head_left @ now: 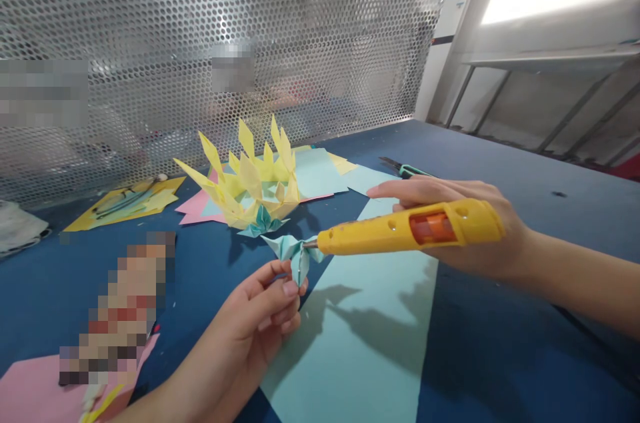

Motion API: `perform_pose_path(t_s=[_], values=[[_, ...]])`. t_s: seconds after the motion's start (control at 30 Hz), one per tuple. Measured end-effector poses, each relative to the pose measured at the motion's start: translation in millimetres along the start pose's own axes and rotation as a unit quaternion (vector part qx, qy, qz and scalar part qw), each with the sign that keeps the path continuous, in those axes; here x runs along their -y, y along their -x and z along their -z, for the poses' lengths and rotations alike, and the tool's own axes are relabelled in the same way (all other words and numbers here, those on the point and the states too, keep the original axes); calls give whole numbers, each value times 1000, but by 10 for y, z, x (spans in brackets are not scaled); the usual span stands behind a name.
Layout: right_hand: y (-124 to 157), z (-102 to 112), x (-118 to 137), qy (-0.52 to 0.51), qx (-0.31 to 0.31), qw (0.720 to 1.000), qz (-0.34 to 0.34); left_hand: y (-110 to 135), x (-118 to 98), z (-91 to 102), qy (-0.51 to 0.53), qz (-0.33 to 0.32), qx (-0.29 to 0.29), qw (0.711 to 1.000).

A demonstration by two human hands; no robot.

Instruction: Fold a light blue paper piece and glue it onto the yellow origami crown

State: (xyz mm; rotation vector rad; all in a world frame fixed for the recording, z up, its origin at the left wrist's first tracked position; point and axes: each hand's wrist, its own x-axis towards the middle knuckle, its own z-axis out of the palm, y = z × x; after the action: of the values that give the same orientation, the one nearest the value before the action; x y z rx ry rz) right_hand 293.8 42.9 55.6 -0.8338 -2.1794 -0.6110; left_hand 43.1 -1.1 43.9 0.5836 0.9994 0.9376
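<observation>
My left hand (pixel 265 316) pinches a small light-blue folded paper flower (pixel 299 263) by its lower tip, above the table. In my right hand (pixel 475 196) is a yellow hot glue gun (pixel 370 236) with an orange part showing in its side. Its metal nozzle meets the middle of the flower from the right; whether glue is coming out cannot be made out. Just behind stands a yellow folded-paper crown (pixel 250 186) with pointed tips. A teal paper flower (pixel 263 221) sits at the crown's front.
A light-blue sheet (pixel 370 343) lies beneath my hands. Scissors (pixel 407 168) rest behind my right hand. More coloured paper (pixel 320 169) lies around the crown, with yellow sheets (pixel 125 203) at left. A perforated metal panel (pixel 300 23) borders the blue table (pixel 500 149).
</observation>
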Motion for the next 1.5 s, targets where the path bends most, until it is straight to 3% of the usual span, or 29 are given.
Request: perform_pose_path(t_s=[0.63, 0.83, 1.17, 1.5], values=[[-32, 15, 13, 30, -21, 999, -1, 12, 28, 35, 7, -15, -15, 1000], [-4, -23, 7, 38, -60, 997, -29, 2, 23, 35, -7, -10, -12, 1000], [1, 49, 66, -32, -43, 996, -73, 29, 18, -32, -33, -13, 1, 999], [-23, 49, 85, 4, -26, 998, -62, 4, 22, 12, -65, -17, 17, 998]])
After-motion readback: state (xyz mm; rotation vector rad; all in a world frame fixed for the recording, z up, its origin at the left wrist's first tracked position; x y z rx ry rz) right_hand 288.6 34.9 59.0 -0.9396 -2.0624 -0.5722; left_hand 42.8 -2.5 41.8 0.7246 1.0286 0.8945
